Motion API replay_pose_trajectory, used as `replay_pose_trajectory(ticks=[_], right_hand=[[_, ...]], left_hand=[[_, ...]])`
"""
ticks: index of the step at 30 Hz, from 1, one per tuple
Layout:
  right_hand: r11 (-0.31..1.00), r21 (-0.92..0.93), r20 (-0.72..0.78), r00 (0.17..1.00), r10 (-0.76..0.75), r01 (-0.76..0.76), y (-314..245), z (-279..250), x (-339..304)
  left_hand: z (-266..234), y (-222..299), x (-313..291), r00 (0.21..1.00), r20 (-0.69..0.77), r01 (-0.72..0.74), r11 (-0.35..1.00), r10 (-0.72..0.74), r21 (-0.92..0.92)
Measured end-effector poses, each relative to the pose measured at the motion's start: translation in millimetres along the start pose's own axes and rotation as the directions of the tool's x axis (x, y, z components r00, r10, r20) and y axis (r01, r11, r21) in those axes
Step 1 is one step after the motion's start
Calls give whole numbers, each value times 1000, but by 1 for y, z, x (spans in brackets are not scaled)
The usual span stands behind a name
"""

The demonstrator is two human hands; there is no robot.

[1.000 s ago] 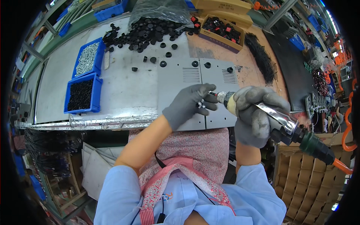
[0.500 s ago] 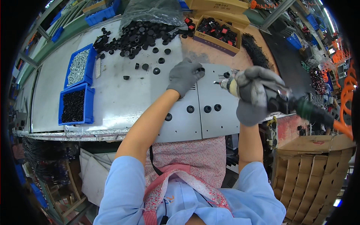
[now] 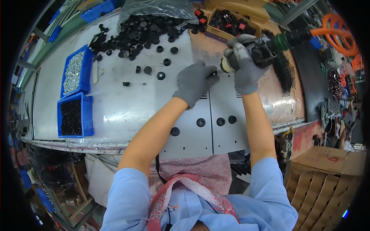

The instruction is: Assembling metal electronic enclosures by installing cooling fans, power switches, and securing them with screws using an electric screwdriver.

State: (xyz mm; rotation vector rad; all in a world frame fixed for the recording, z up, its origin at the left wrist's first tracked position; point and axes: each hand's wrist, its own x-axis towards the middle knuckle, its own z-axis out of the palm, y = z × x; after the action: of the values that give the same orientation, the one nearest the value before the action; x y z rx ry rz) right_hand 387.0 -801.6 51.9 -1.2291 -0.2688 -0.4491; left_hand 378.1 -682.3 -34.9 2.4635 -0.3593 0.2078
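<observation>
My gloved left hand (image 3: 195, 84) is closed in a pinch around a small black rubber foot (image 3: 214, 73), pressed against the far part of a grey metal panel (image 3: 189, 140). In my gloved right hand (image 3: 246, 69) is an air screwdriver (image 3: 263, 52), its cream nose pointing left at that foot. The bit's tip is hard to make out between the hands. A second grey panel (image 3: 231, 138) lies alongside on the right. On the near part of the panels sit black rubber feet (image 3: 200, 122), two on each.
A heap of black rubber feet (image 3: 140, 34) spills from a clear plastic bag (image 3: 158, 10) at the back. Blue bins hold silvery screws (image 3: 74, 71) and small black parts (image 3: 71, 117). A cardboard box (image 3: 231, 25) stands behind. An orange coiled hose (image 3: 339, 36) trails right.
My right hand has swung the screwdriver up and left, close to my left hand. My left hand still pinches the foot. The view has shifted slightly.
</observation>
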Motion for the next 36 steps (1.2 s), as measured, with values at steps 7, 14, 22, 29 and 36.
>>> replay_pose_trajectory(ticks=[7, 14, 22, 29, 36], right_hand=[[999, -7, 11, 999, 42, -42, 13, -7, -2], [992, 82, 155, 984, 82, -95, 15, -25, -9], [973, -62, 241, 949, -203, 224, -116, -16, -96], [978, -32, 178, 964, -196, 204, -133, -21, -125], [986, 164, 57, 997, -50, 40, -150, -10, -137]], left_hand=[[6, -1, 1, 999, -37, -29, 1000, 29, -8], [11, -1, 2, 994, -107, -20, 997, 12, -79], [-12, -11, 2, 968, 95, 175, 356, -231, -918], [-20, -38, -55, 991, 125, 131, 531, -46, -837], [-19, -24, -82, 928, 151, -114, 647, 339, -754]])
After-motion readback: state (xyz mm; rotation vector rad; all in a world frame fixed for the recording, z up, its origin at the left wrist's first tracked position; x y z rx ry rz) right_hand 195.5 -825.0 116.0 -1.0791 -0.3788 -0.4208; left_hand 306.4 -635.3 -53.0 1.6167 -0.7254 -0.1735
